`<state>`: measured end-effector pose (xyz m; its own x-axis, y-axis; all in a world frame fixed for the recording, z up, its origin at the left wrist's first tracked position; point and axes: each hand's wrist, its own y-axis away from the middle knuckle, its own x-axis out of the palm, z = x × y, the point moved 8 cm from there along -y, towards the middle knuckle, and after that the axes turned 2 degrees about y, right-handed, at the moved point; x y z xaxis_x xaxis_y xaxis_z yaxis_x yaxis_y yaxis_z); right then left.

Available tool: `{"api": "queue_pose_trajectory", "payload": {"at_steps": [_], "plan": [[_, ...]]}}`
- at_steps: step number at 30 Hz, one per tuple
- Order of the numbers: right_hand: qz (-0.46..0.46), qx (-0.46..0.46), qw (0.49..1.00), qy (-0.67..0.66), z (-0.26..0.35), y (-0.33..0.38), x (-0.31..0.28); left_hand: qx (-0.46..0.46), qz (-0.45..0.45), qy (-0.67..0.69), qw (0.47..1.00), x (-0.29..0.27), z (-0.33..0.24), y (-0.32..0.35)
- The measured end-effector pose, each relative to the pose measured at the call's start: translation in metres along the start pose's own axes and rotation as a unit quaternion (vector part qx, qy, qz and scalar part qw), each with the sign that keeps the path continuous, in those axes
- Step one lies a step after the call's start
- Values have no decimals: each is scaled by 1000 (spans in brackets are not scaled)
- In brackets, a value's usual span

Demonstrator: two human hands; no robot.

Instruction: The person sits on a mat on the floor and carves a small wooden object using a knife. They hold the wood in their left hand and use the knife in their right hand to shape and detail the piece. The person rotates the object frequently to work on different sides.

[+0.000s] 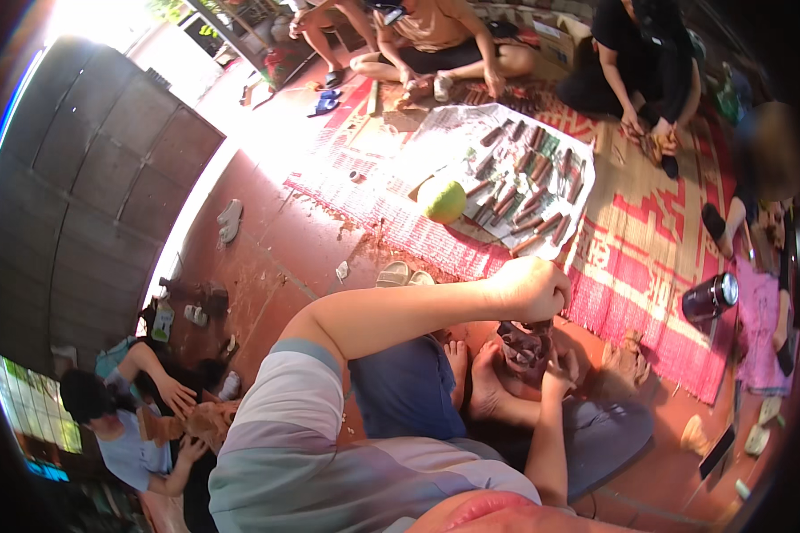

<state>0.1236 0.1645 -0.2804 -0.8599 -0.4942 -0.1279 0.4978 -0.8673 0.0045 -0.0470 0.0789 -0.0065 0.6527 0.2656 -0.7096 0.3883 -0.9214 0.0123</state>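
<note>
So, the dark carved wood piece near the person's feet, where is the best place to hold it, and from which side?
Probably low on its sides, from the person's right. The carved wood piece stands upright against the feet, and the left hand already works on its top from above. The right hand touches its lower right side, so that flank seems free and steady to grip.

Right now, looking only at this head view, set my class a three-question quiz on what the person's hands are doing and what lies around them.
1. True or false: both hands touch the dark brown carved block.
2. What round thing lies on the newspaper sheet? A) green fruit B) white bowl C) red ball
3. Which hand is above the block?

Key:
1. True
2. A, the green fruit
3. The left hand, fisted on top; the right hand steadies the block lower down.
</note>
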Motion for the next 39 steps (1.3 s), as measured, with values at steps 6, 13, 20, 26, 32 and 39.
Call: {"api": "queue_pose_trajectory", "payload": {"at_steps": [6,13,20,26,32,39], "plan": [[59,-26,998,-3,8,26,1,-42,11,-21,999,10,4,12],[81,-5,985,153,8,36,-2,-23,-6,-44,999,14,0,12],[57,-6,993,103,3,49,-2,-45,18,-43,998,17,8,12],[51,35,998,-19,-1,32,-17,13,-17,-10,1000,16,11,9],[60,60,996,-28,-45,32,-24,-11,4,-193,981,0,-15,39],[37,45,998,-13,-33,32,-31,-48,63,-144,986,-4,-17,45]]}}
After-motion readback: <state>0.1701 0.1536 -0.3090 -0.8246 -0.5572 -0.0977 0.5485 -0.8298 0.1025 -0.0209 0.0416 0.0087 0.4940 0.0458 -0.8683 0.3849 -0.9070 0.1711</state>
